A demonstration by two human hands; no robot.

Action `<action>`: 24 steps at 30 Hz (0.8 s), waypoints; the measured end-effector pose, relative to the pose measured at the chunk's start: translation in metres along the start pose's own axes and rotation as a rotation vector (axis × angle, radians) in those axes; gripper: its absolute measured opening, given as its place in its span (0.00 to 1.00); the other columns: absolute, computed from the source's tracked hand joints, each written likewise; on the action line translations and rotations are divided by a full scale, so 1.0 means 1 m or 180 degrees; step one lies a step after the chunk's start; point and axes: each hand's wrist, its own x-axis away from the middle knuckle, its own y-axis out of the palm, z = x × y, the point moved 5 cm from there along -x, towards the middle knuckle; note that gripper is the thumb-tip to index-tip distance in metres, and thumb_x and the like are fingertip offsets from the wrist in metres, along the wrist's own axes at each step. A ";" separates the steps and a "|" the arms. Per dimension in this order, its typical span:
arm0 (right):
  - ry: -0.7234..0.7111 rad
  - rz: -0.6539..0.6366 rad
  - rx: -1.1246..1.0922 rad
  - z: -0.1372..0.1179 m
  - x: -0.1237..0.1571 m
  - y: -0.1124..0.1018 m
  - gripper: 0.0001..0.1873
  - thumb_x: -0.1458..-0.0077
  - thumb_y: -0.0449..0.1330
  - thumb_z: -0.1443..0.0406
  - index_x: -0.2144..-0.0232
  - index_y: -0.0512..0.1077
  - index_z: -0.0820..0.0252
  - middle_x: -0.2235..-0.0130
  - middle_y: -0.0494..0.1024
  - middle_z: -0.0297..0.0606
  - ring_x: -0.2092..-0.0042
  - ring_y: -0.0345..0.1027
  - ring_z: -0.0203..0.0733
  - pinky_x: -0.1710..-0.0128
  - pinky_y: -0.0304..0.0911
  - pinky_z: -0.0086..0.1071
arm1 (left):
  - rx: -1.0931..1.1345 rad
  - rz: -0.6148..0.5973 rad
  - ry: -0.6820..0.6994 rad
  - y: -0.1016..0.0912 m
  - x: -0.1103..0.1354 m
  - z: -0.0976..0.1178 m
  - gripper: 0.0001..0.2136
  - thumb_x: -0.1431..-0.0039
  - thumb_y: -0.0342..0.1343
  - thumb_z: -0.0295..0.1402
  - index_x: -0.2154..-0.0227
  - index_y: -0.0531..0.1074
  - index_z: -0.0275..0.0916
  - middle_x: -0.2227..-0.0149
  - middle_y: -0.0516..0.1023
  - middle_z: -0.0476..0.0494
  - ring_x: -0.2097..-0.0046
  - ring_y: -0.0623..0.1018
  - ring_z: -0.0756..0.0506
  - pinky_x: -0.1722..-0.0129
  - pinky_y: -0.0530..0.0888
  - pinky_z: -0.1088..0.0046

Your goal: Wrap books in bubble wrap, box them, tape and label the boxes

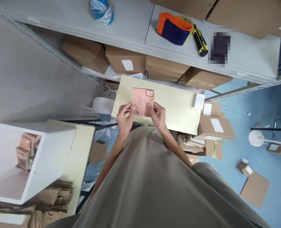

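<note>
Both hands hold a small pink box [142, 99] with printed text, a barcode and a red-framed label, just above a pale yellow table [176, 107]. My left hand [125, 117] pinches its lower left edge. My right hand [157, 114] grips its lower right corner. A small white label pad [198, 101] lies at the table's right edge.
A grey shelf [131, 22] above carries a blue tape roll [101, 11], an orange-and-blue tape dispenser [175, 28] and a yellow utility knife [200, 40]. Brown cartons [125, 60] sit beneath it. A white bin [24, 158] with pink boxes stands left. Flattened cardboard [254, 186] litters the blue floor.
</note>
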 end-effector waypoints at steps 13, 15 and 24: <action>-0.0158 0.0300 -0.0051 0.008 0.006 -0.001 0.35 0.37 0.63 0.38 0.41 0.80 0.53 0.38 0.82 0.45 0.37 0.77 0.55 0.34 0.73 0.50 | 0.0562 0.0017 -0.0328 -0.011 0.003 -0.025 0.17 0.34 0.66 0.49 0.56 0.86 0.40 0.57 0.86 0.43 0.56 0.83 0.44 0.51 0.79 0.68; -0.0073 0.0014 -0.0177 0.009 0.010 0.010 0.35 0.39 0.65 0.38 0.42 0.81 0.53 0.40 0.83 0.45 0.37 0.77 0.56 0.34 0.73 0.52 | 0.0321 0.0080 -0.0055 -0.012 0.004 -0.017 0.16 0.33 0.66 0.48 0.56 0.86 0.41 0.59 0.85 0.44 0.57 0.82 0.44 0.53 0.79 0.69; -0.0082 -0.0337 -0.0458 0.005 0.017 0.028 0.29 0.38 0.65 0.39 0.53 0.83 0.56 0.65 0.84 0.37 0.60 0.80 0.46 0.60 0.78 0.37 | -0.0633 -0.0389 0.0947 0.009 0.025 0.013 0.14 0.27 0.60 0.45 0.50 0.85 0.45 0.58 0.80 0.43 0.56 0.82 0.44 0.52 0.79 0.67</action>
